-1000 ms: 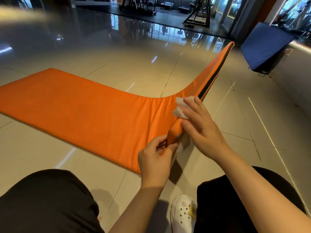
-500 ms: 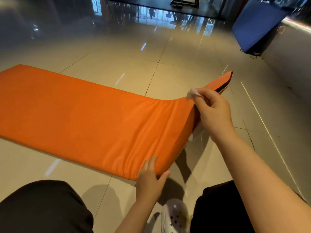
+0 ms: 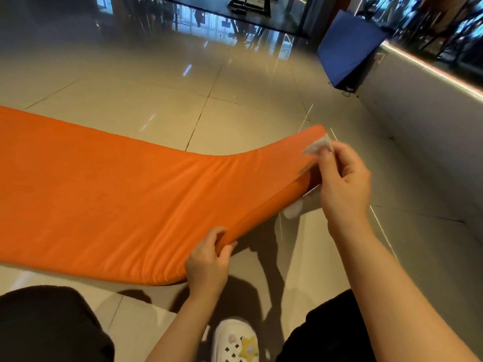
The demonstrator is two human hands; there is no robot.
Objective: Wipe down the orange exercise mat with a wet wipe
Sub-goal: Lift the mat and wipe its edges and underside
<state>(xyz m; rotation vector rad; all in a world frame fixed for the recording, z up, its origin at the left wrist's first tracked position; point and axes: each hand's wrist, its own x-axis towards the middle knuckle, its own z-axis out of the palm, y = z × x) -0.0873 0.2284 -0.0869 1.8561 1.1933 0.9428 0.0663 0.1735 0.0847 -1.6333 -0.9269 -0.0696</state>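
i see the fingers of the right hand (image 3: 342, 184) curled tight, pinching a white wet wipe (image 3: 317, 147) against the raised far end of the orange exercise mat (image 3: 125, 194). a second bit of white (image 3: 294, 210) shows below the mat's edge under that hand; i cannot tell whether it is the same wipe wrapped round the edge or a separate piece. the thumb side of this hand is hidden behind its own knuckles.

the left hand (image 3: 209, 262) grips the near edge of the mat, fingers folded over the top and thumb beneath, lifting that corner off the floor (image 3: 235, 118). from there the mat twists upward to the right hand, while its long left part lies flat on the tiles and runs out of view at the left border.

the mat's underside is hidden from me. below, two dark-clad knees (image 3: 44, 325) fill the lower corners, partly cut off, and a white clog (image 3: 235, 340) with a star charm sits between them. a blue pad (image 3: 347, 45) leans against the wall far right. the background reflections are too murky to read.
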